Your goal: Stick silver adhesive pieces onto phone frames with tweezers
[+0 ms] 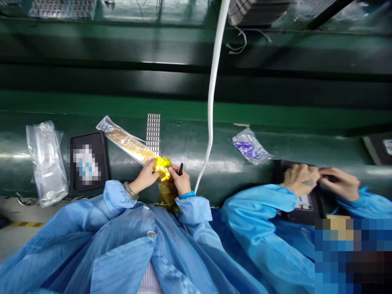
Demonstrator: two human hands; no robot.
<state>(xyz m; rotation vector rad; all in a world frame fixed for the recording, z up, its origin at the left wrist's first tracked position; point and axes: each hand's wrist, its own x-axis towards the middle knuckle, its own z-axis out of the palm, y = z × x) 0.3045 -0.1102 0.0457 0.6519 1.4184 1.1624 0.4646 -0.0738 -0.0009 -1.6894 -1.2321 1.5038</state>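
Both my hands are on a crumpled, shiny yellow film (162,167) near the front edge of the bench. My left hand (146,176) pinches its left side, and part of the film hangs down toward my lap. At the right side, my right hand (181,179) closes its fingers on the film while a slim black pen-like tool (181,169) sticks up from the same hand. Just beyond, a long clear bag with amber strips (127,143) lies slanting on the bench. A narrow sheet of small metal parts in a grid (153,130) touches its near end.
To the left lie clear plastic bags (49,163) and a black tray (105,161). A white cable (212,94) hangs down right of my hands. Farther right are a bag of purple pieces (249,147) and a co-worker's hands (301,179) over another black tray (317,204).
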